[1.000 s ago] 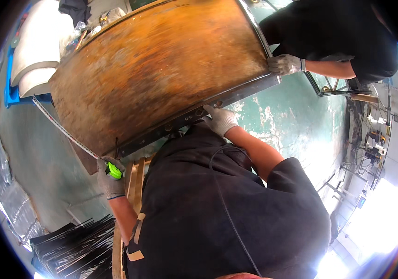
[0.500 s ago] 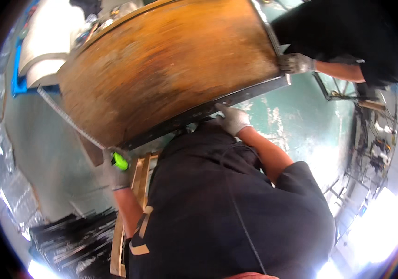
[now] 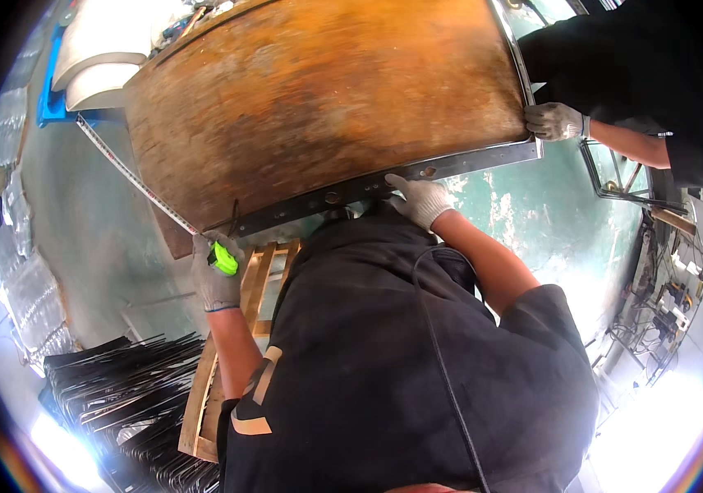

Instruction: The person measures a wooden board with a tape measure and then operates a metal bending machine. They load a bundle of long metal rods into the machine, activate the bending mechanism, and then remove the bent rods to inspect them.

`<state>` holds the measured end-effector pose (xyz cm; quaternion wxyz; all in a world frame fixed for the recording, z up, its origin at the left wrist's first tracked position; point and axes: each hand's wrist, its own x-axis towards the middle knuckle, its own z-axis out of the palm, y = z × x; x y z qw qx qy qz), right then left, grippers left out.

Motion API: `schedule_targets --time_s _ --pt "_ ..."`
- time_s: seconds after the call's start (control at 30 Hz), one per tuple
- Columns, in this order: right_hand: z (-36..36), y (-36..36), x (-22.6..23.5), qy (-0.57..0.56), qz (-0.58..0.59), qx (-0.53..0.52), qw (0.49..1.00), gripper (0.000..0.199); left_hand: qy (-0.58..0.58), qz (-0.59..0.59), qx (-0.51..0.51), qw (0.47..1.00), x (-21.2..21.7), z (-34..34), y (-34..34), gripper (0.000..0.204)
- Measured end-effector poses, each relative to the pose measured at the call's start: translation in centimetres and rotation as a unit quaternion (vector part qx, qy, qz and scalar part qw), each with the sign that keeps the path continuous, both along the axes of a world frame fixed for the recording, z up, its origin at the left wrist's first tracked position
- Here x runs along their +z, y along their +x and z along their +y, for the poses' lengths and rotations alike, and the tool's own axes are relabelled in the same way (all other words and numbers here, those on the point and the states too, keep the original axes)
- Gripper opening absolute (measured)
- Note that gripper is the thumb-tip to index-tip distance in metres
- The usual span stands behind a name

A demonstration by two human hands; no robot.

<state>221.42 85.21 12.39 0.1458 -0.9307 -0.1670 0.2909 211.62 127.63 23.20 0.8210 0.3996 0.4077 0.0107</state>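
My left hand (image 3: 217,287), in a light knitted glove, is closed round a bright green tape measure (image 3: 223,259). Its white blade (image 3: 134,179) runs out up and to the left, past the near left corner of a worn brown wooden tabletop (image 3: 327,90). A black metal frame (image 3: 286,215) with round holes lies along the table's near edge and continues up the right side. Near the middle of that near bar, my gloved right hand (image 3: 424,202) is closed on its edge, with some fingers hidden. At the frame's right corner rests a co-worker's gloved hand (image 3: 557,122).
A wooden pallet (image 3: 199,403) stands low beside my left arm, next to a pile of thin black metal frames (image 3: 121,394). Large white curved pieces (image 3: 109,49) sit on a blue base at the far left. Another black frame (image 3: 614,193) stands right.
The tabletop and metal frame now appear further right and their holes show more plainly. Both my hands keep their holds, and the co-worker's hand stays by the frame's corner.
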Motion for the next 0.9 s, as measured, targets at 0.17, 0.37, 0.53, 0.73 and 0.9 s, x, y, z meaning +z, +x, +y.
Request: schedule_targets --time_s 0.17,0.37,0.53,0.73,0.9 --pt "0.9 0.3 0.7 -0.014 0.052 0.014 0.998 0.061 0.006 0.015 0.046 0.999 0.2 -0.3 0.5 0.042" --pt "1.4 0.3 1.5 0.028 0.076 -0.002 0.997 0.067 -0.009 0.002 -0.005 1.0 0.6 -0.1 0.1 0.026" --pt "2.1 0.6 2.9 -0.009 0.111 -0.018 0.994 0.069 0.008 -0.007 -0.005 1.0 0.9 -0.3 0.3 0.027" --pt "2.5 0.6 4.0 -0.023 0.143 -0.039 0.989 0.07 0.008 -0.009 -0.038 0.999 1.7 -0.4 0.6 0.027" --pt "2.6 0.8 3.6 -0.011 0.141 -0.037 0.989 0.07 -0.018 -0.001 0.014 1.0 1.4 -0.5 0.8 0.026"
